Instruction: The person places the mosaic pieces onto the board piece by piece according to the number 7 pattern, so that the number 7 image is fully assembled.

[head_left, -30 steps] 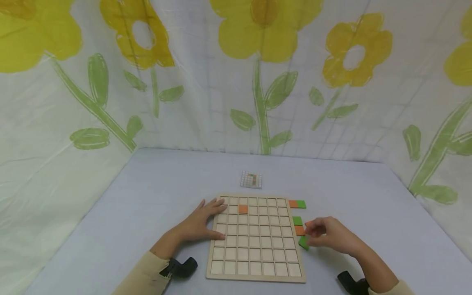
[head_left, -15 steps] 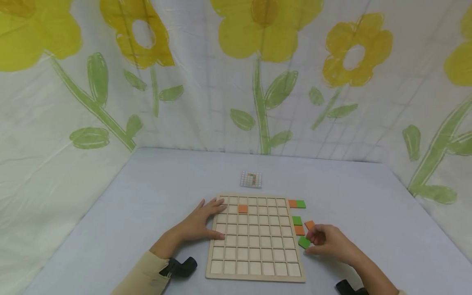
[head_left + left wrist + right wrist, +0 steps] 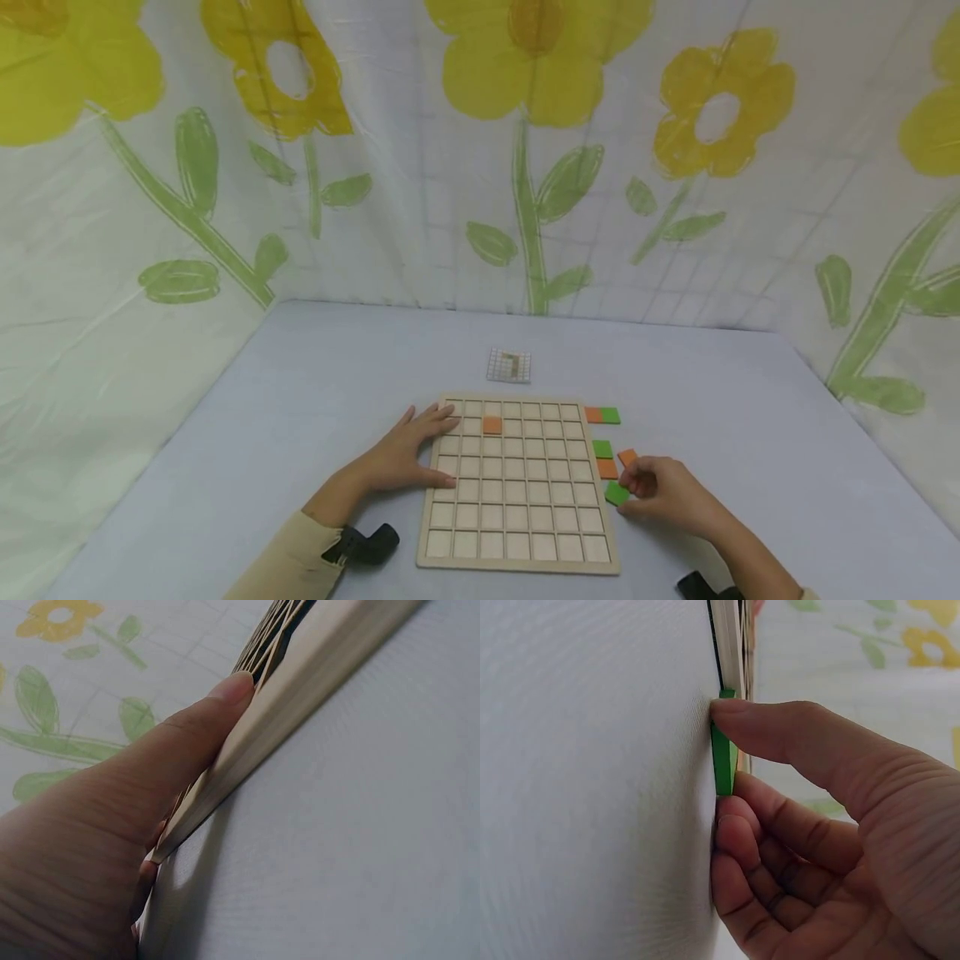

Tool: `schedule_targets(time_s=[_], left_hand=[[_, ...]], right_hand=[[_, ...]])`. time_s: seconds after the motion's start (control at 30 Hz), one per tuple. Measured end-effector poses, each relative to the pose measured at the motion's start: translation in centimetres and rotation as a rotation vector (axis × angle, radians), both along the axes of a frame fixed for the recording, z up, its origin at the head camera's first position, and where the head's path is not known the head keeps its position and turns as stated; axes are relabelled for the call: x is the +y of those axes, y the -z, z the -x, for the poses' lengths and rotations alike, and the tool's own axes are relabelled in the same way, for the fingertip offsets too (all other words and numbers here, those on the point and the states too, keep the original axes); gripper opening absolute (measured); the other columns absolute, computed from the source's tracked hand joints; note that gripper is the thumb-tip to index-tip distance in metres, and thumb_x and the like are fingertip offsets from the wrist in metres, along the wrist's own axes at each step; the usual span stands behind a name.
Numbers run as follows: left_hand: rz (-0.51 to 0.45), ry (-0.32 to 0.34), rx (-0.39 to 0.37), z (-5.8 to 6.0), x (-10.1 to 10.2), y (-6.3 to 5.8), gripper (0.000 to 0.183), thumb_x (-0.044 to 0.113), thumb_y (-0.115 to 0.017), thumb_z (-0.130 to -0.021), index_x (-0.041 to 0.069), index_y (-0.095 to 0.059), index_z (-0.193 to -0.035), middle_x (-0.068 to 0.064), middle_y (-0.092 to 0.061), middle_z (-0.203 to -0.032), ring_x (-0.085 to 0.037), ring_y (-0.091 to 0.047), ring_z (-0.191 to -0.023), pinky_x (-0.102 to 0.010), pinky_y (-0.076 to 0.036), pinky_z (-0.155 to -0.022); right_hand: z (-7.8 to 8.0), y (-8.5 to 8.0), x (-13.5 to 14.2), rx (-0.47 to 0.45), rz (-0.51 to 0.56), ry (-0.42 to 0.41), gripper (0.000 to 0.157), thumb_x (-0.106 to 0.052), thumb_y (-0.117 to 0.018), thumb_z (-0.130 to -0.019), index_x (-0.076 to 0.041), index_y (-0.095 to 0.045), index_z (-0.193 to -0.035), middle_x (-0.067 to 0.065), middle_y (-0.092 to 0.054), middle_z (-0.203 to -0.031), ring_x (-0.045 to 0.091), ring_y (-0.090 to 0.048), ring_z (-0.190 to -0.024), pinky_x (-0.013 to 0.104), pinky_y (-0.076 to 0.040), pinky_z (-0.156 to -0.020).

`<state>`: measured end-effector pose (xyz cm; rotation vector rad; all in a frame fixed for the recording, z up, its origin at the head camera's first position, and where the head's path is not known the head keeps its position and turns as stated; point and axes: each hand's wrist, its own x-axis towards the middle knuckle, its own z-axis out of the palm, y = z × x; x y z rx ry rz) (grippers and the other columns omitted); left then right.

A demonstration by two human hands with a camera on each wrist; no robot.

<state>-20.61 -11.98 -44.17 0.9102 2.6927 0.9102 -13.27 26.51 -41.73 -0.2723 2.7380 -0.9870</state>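
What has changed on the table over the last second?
The right hand drew back toward the person, uncovering an orange tile, and now pinches the green tile at its near edge. The left hand stays flat on the wooden board; the other tiles stayed put.

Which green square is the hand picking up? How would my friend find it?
Find the wooden grid board on the table, then look just off its right edge, where loose orange and green tiles lie. The green tile is the one nearest the person, pinched by the right hand. Unlike the other green tiles, it sits turned at an angle with fingers on it.
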Motion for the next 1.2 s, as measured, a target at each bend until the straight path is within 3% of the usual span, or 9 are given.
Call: schedule_targets(time_s=[0.4,0.6,1.2], left_hand=[[0.002,-0.007,-0.002,0.0,-0.1,0.1,0.09,0.052,-0.077,-0.066,0.014,-0.043,-0.14,-0.006,-0.029,-0.153,-0.028,-0.016,-0.144,-0.05,0.001,-0.119],[0.001,-0.007,-0.005,0.0,0.0,0.1,0.09,0.054,-0.076,-0.067,0.014,-0.043,-0.14,-0.005,-0.028,-0.153,-0.027,-0.016,-0.145,-0.049,0.001,-0.119],[0.011,-0.002,0.013,0.1,0.0,0.2,0.09,0.054,-0.076,-0.067,0.014,-0.043,-0.14,-0.006,-0.029,-0.153,-0.027,-0.017,-0.144,-0.049,-0.003,-0.119]], right_hand=[[0.6,-0.8,0.8,-0.017,0.028,-0.111,0.021,-0.015,-0.078,-0.072,-0.005,-0.067,-0.087,0.0,-0.064,-0.082,0.002,-0.055,-0.069,0.018,-0.051,-0.06],[1.3,-1.7,0.5,0.0,0.067,-0.124,0.025,-0.015,-0.078,-0.072,-0.001,-0.067,-0.09,0.002,-0.066,-0.083,0.003,-0.055,-0.069,0.019,-0.051,-0.059],[6.0,-3.8,-4.4,0.101,0.087,-0.245,0.021,-0.012,-0.074,-0.078,-0.002,-0.069,-0.096,0.007,-0.068,-0.094,0.009,-0.059,-0.079,0.02,-0.052,-0.068]])
